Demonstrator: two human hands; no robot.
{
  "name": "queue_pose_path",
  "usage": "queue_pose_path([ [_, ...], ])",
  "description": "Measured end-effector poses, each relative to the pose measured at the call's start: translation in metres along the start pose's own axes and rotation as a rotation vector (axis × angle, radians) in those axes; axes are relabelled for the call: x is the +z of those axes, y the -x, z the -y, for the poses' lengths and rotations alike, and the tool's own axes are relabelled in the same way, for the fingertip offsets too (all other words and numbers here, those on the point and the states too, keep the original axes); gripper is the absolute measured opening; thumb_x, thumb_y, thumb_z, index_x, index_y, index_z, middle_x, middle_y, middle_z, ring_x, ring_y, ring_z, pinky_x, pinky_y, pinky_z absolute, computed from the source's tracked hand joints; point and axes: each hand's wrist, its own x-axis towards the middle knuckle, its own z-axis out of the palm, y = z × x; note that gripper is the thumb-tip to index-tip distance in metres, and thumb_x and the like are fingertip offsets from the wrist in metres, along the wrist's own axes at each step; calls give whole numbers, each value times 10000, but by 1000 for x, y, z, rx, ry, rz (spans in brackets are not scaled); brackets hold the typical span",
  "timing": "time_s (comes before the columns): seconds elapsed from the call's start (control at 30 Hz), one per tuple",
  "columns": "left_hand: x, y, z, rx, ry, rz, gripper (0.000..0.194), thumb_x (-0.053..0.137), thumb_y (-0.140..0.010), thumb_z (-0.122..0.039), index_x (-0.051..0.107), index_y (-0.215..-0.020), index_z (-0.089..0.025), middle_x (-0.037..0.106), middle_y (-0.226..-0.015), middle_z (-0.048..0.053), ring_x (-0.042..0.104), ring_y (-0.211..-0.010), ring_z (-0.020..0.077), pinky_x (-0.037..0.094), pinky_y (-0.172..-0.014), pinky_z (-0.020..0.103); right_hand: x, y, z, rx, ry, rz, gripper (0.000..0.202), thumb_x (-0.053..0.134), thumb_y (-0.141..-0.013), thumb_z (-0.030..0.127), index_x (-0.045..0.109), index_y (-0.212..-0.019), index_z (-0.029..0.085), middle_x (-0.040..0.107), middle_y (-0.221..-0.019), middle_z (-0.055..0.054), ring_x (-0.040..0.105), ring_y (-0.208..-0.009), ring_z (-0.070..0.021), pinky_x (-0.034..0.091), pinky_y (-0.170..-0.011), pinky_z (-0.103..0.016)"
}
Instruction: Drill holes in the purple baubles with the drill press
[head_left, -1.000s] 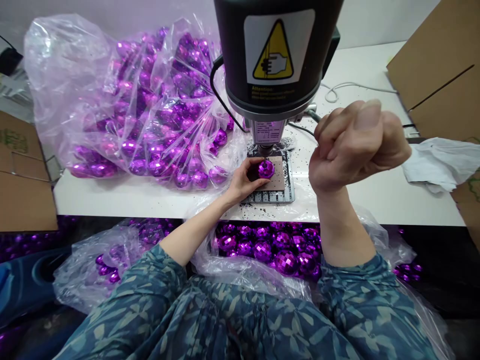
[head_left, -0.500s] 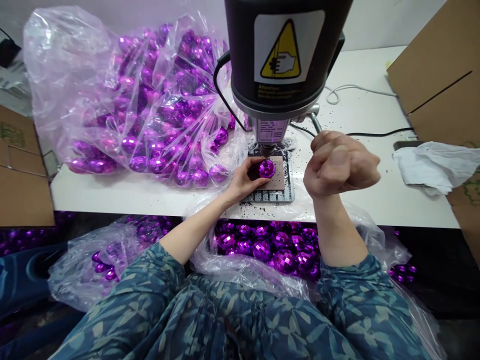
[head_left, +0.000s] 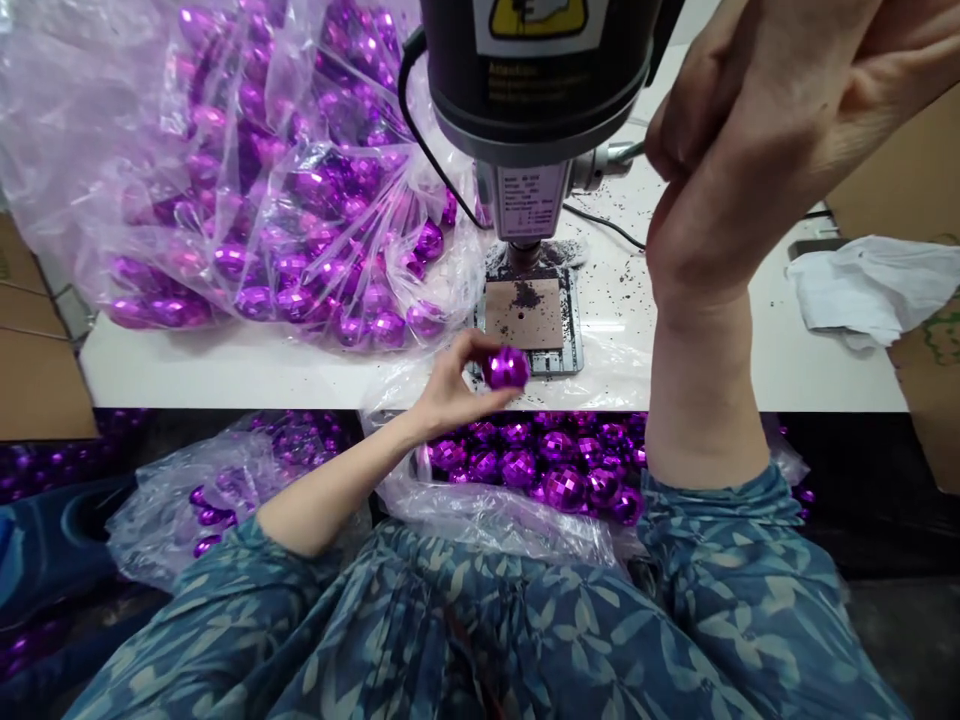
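Between the thumb and fingers of my left hand is a shiny purple faceted ball, just in front of the drill press base. A brown board with a small hole and dark shavings lies on that base. Above it hangs the black drill press head. My right hand is raised close to the camera, its fingers wrapped round the press's lever, whose end is hidden in the hand.
A clear plastic bag of purple balls covers the table's left. An open bag of balls sits below the table edge. White cloth lies at right, beside a cardboard box. Another box stands at left.
My left hand has drawn the ball off the board toward the table's front edge. My right hand has risen toward the camera with the lever. The view has shifted slightly.
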Motion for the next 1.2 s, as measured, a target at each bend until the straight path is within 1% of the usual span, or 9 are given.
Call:
queue_pose_path([
  [0.13, -12, 53, -28, -43, -192, 646, 386, 793, -899, -383, 632, -1186, -182, 724, -1127, 110, 705, -1022, 273, 600, -870, 417, 1, 2, -8, -338, 37, -151, 613, 457, -976, 588, 238, -489, 288, 333, -456, 35, 328, -458, -20, 291, -523, -244],
  [0.27, -18, 73, -37, -98, -281, 797, 617, 804, -891, -485, 600, -1376, -164, 695, -1285, 178, 710, -1164, 335, 587, -943, 421, 7, 5, -2, -371, -78, -143, 575, 604, -849, 673, 320, -537, 282, 357, -438, 57, 348, -413, -28, 240, -499, -269],
  [0.37, -31, 57, -40, -65, -214, 745, 607, 793, -891, -526, 632, -1383, -209, 722, -1280, 158, 743, -1121, 319, 610, -922, 404, 10, 6, 0, -424, -189, -168, 520, 667, -848, 587, 398, -569, 239, 352, -453, 67, 313, -391, -36, 195, -466, -275],
  [0.43, -45, 34, -35, -43, -101, 646, 382, 704, -980, -437, 685, -1305, -237, 764, -1198, 115, 766, -1022, 259, 635, -870, 384, 11, 5, -3, -482, -204, -192, 522, 690, -846, 545, 403, -560, 215, 331, -442, 78, 308, -366, -37, 171, -437, -270],
  [0.63, -89, -78, 42, -43, -276, -67, 235, 536, -898, -85, 695, -1033, -191, 754, -1057, 93, 700, -970, 222, 616, -909, 431, 10, 5, -5, -472, -235, -199, 510, 726, -873, 470, 443, -549, 196, 365, -422, 80, 320, -344, -40, 189, -416, -270],
  [0.83, -100, -160, 115, -249, -680, -49, 322, 720, -664, -33, 655, -959, -145, 676, -1181, 218, 556, -1284, 455, 422, -1134, 674, 6, 9, -4, -443, -212, -175, 508, 684, -893, 440, 439, -535, 175, 378, -436, 84, 369, -374, -10, 229, -423, -224],
  [0.97, -103, -156, 116, -120, -630, -97, 485, 817, -665, -103, 614, -1101, -159, 650, -1209, 190, 591, -1238, 422, 465, -1115, 645, 6, 9, -5, -423, -190, -189, 560, 690, -878, 481, 409, -511, 167, 374, -433, 85, 360, -391, 10, 235, -439, -213],
  [1.1, -96, -118, 76, 15, -304, -168, 523, 842, -797, -288, 573, -1236, -201, 652, -1203, 134, 684, -1066, 291, 602, -951, 492, 10, 12, 2, -406, -196, -205, 552, 704, -857, 499, 412, -525, 169, 379, -437, 82, 337, -394, -2, 226, -455, -231],
  [1.2, -77, -89, 45, -17, 1, -12, 568, 792, -874, -399, 540, -1349, -217, 686, -1201, 127, 719, -1031, 246, 623, -913, 433, 13, 13, 5, -427, -213, -208, 530, 712, -861, 479, 400, -543, 193, 373, -436, 76, 321, -376, -33, 205, -437, -264],
])
